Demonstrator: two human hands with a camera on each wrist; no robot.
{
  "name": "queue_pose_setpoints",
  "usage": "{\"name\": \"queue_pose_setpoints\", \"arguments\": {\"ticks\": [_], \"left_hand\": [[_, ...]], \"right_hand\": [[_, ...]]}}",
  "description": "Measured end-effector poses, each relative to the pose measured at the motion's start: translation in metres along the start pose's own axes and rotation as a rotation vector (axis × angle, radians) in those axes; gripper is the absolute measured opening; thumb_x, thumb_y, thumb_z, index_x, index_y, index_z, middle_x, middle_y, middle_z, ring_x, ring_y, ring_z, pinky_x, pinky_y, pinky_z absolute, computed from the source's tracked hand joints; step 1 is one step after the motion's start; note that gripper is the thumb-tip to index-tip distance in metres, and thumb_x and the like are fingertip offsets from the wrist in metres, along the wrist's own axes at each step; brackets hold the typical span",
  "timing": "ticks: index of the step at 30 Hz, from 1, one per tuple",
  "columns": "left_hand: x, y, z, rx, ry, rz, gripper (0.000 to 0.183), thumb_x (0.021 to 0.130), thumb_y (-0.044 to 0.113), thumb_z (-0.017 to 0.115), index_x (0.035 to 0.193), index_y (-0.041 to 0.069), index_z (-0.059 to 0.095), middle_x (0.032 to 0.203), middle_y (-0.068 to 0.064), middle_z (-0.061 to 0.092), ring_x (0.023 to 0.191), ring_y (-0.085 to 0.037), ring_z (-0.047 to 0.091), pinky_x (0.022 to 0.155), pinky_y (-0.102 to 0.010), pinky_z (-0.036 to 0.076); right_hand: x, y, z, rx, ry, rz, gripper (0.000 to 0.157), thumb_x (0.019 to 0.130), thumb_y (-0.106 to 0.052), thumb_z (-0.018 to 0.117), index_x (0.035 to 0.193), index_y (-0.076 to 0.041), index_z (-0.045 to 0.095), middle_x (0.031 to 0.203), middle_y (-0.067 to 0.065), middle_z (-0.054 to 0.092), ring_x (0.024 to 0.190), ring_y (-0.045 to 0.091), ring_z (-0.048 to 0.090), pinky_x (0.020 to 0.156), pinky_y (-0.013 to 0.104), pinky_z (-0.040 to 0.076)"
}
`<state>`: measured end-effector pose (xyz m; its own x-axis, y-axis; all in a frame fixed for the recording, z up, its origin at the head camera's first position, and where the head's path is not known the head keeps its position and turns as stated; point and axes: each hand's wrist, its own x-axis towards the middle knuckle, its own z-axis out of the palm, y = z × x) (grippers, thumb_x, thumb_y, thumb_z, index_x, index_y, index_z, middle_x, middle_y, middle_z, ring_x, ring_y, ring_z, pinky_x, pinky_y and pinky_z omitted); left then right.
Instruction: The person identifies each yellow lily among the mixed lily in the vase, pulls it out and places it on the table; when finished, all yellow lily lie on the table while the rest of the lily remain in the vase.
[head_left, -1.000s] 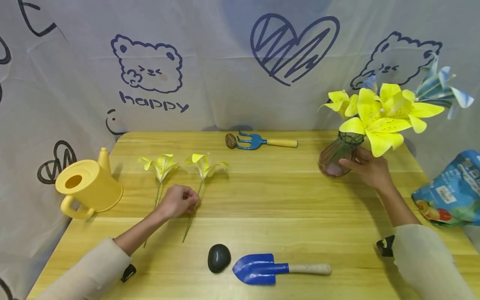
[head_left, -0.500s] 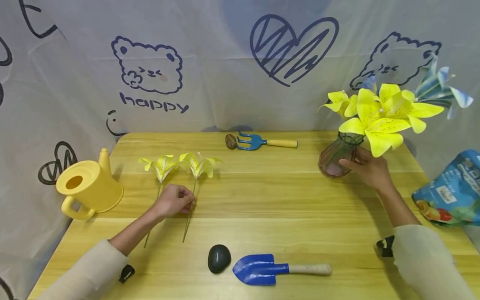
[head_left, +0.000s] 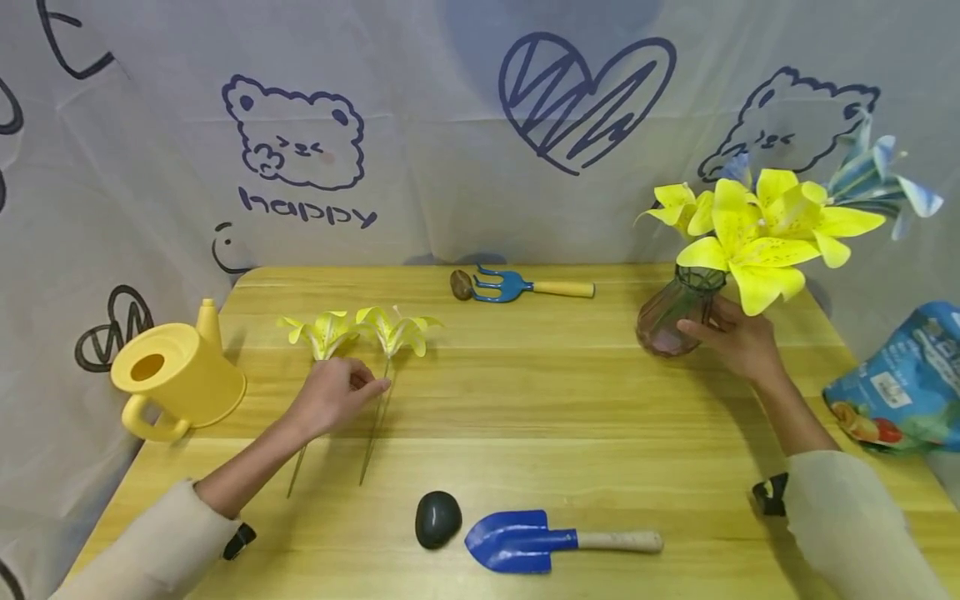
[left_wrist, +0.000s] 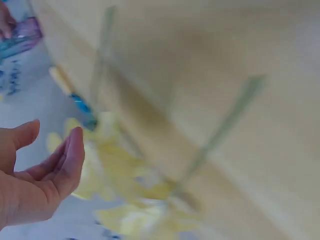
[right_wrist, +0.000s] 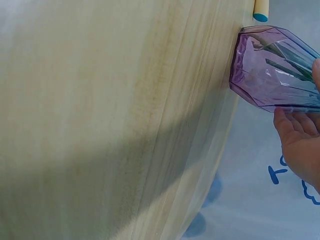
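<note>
Two yellow artificial lilies lie on the table at the left in the head view: the left lily (head_left: 327,333) and the right lily (head_left: 395,332), blossoms side by side. My left hand (head_left: 333,398) hovers over their stems, hiding part of the left one. In the left wrist view, its thumb and fingers stand apart with nothing between them, near the blurred blossoms. At the right, my right hand (head_left: 742,342) grips a purplish, faceted glass vase (head_left: 663,321), tilted, its neck leaning right. Yellow lilies (head_left: 765,233) and a blue lily (head_left: 873,179) stick out of it.
A yellow watering can (head_left: 180,371) stands at the left. Along the back lie a brown stone (head_left: 461,285) and a blue hand fork (head_left: 510,286). In front are a black stone (head_left: 438,519) and a blue trowel (head_left: 517,542). A blue bag (head_left: 903,383) sits at the right edge.
The right lily's blossom has shifted left, close to the other one. My left hand has let go of its stem and moved slightly left and up. The right hand and vase stay put.
</note>
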<state>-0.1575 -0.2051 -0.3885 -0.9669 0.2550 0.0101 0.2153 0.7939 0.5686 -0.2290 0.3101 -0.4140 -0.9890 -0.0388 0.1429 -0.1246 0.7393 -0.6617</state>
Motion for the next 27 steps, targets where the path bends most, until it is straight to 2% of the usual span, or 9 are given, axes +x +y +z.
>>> {"name": "queue_pose_setpoints", "arguments": {"ticks": [4,9,13,16,18,20,22,25,27], "left_hand": [[0.015,0.037,-0.005,-0.019,0.025,0.111,0.024,0.083,0.033,0.06,0.081,0.01,0.066,0.072,0.002,0.062,0.066,-0.011,0.057,0.058,-0.027,0.048],[0.06,0.093,0.008,-0.233,-0.023,0.224,0.024,0.084,0.032,0.058,0.094,0.011,0.065,0.086,0.002,0.063,0.079,-0.011,0.06,0.066,-0.023,0.049],[0.108,0.137,0.035,-0.393,-0.047,0.3,0.023,0.084,0.028,0.059,0.099,0.011,0.065,0.092,0.002,0.063,0.084,-0.008,0.059,0.072,-0.021,0.048],[0.14,0.169,0.063,-0.514,-0.029,0.287,0.023,0.082,0.025,0.062,0.098,0.011,0.066,0.091,0.002,0.064,0.082,-0.007,0.059,0.069,-0.019,0.048],[0.156,0.189,0.082,-0.587,-0.004,0.266,0.022,0.08,0.024,0.064,0.097,0.011,0.068,0.091,0.004,0.065,0.081,-0.005,0.059,0.066,-0.017,0.048],[0.167,0.209,0.101,-0.643,0.02,0.248,0.022,0.078,0.024,0.065,0.096,0.011,0.068,0.091,0.006,0.065,0.08,-0.003,0.058,0.064,-0.016,0.047],[0.174,0.226,0.118,-0.681,0.05,0.255,0.022,0.078,0.024,0.066,0.096,0.012,0.069,0.092,0.008,0.065,0.08,0.0,0.058,0.064,-0.013,0.047],[0.181,0.248,0.138,-0.667,0.134,0.306,0.02,0.077,0.024,0.067,0.092,0.011,0.07,0.088,0.008,0.066,0.075,0.005,0.056,0.065,-0.01,0.045],[0.185,0.257,0.146,-0.614,0.197,0.349,0.021,0.078,0.024,0.067,0.077,0.003,0.067,0.067,0.005,0.061,0.059,0.006,0.048,0.057,-0.006,0.039]], "right_hand": [[0.002,-0.002,0.0,-0.001,0.006,-0.022,0.055,0.081,-0.04,0.06,0.125,-0.009,0.049,0.119,0.018,0.052,0.107,0.038,0.047,0.085,0.053,0.037],[0.0,0.0,0.0,0.009,0.024,-0.016,0.057,0.081,-0.038,0.061,0.128,-0.008,0.046,0.118,0.019,0.052,0.104,0.037,0.05,0.081,0.051,0.04],[-0.001,0.002,0.002,0.028,0.028,-0.006,0.058,0.08,-0.038,0.062,0.129,-0.011,0.045,0.12,0.017,0.051,0.105,0.036,0.05,0.082,0.049,0.041],[-0.001,0.004,0.004,0.081,0.029,-0.015,0.057,0.08,-0.035,0.063,0.13,-0.013,0.044,0.122,0.014,0.05,0.108,0.033,0.048,0.082,0.032,0.046],[-0.001,0.005,0.005,0.123,0.032,-0.039,0.056,0.08,-0.031,0.064,0.13,-0.014,0.044,0.123,0.013,0.049,0.109,0.031,0.048,0.077,0.018,0.046],[-0.001,0.006,0.005,0.147,0.042,-0.064,0.054,0.08,-0.028,0.064,0.129,-0.014,0.046,0.122,0.013,0.051,0.109,0.031,0.048,0.073,0.008,0.042],[-0.001,0.007,0.004,0.145,0.049,-0.07,0.053,0.08,-0.028,0.064,0.129,-0.017,0.046,0.121,0.013,0.052,0.109,0.031,0.048,0.071,0.005,0.04],[-0.001,0.007,0.003,0.137,0.036,-0.037,0.055,0.081,-0.031,0.063,0.131,-0.026,0.042,0.124,0.009,0.05,0.11,0.03,0.048,0.075,0.012,0.043],[-0.001,0.006,0.002,0.159,0.008,-0.005,0.059,0.081,-0.033,0.062,0.133,-0.03,0.036,0.129,0.008,0.045,0.113,0.029,0.045,0.081,0.022,0.045]]}}
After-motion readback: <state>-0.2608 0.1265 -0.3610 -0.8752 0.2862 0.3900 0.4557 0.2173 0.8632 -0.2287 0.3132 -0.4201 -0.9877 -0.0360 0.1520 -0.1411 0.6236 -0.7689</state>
